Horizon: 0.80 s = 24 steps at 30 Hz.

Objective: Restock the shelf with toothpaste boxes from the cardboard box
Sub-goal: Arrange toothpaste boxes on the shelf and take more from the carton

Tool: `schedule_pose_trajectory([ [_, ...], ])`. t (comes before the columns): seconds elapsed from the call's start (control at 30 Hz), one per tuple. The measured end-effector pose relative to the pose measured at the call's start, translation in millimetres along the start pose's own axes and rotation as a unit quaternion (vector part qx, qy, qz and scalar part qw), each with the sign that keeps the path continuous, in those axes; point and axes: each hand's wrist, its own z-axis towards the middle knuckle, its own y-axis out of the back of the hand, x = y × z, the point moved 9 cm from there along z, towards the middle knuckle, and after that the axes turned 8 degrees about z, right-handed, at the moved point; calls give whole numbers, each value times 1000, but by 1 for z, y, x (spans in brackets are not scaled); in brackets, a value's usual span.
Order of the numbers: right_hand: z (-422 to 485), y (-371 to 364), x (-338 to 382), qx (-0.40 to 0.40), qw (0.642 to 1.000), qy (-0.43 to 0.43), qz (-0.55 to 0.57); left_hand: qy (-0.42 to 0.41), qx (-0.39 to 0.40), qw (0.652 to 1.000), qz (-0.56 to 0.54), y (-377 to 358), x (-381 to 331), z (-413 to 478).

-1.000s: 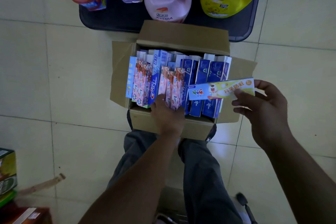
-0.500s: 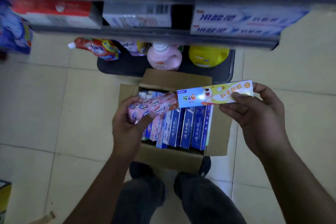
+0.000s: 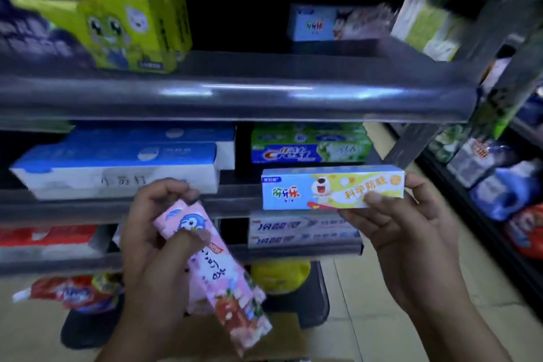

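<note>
left hand [image 3: 152,267]: 1 | right hand [image 3: 411,238]: 1 | blue-yellow toothpaste box [image 3: 308,189]: 1 | pink toothpaste boxes [image 3: 223,282]: 2

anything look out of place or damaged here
Nothing looks spilled or damaged. The red pouch at bottom left seems to lie on its side, unlike the flat white boxes above. The left hand holds pink boxes tilted; the right hand holds a blue box level.
</note>
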Motion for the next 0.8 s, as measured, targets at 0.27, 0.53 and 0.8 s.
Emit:
schedule_pose_trajectory([
  [0.27, 1, -16, 30, 59, 988, 142, 31, -34, 192, 980, -35, -75, -23, 0],
  [0.53, 11, -60, 123, 60, 952, 284, -95, -133, 215, 967, 21, -91, -127, 22],
  [0.8, 80, -86, 175, 46, 896, 343, -276, -112, 160, 977, 85, -122, -164, 87],
])
